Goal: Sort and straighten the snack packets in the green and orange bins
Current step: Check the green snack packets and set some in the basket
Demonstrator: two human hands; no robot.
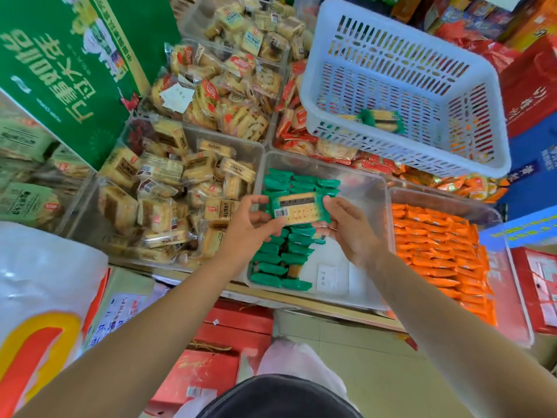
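Observation:
Both hands hold one green-edged biscuit packet (298, 209) flat above the clear bin (366, 188) of green packets. My left hand (251, 221) grips its left end and my right hand (346, 224) grips its right end. Below them, green packets (280, 260) stand in rows along the bin's left side, while the right side shows bare white bottom with a paper label (327, 276). To the right, a clear bin (512, 285) is packed with orange packets (437, 251) in neat rows.
A white slotted basket (470, 95) sits tilted on the snack piles behind, with one green packet (381, 119) inside. Clear bins of beige cracker packs (168, 188) fill the left. A big green carton (69, 64) stands at far left. Red boxes (235, 333) lie on the floor.

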